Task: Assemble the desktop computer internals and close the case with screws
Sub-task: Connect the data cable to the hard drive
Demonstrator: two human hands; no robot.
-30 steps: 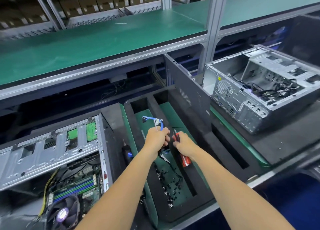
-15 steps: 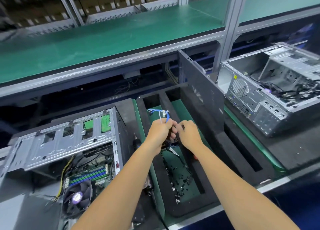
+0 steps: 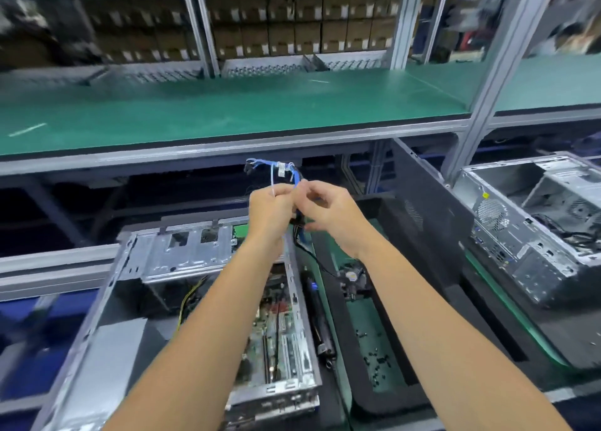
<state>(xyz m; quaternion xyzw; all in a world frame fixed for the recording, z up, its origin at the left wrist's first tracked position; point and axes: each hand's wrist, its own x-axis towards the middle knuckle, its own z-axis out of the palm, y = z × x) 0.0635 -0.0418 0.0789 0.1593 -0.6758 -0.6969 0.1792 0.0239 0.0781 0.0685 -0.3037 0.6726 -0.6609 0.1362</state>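
Both hands hold a bundled blue flat data cable with a white tie raised above the open grey metal computer case. The left hand grips the bundle; the right hand pinches its strands just beside. The cable's long axis runs downward towards the case, below and left of the hands

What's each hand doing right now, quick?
Left hand: closed, gripping the blue cable bundle.
Right hand: closed, pinching the same bundle just beside the left.
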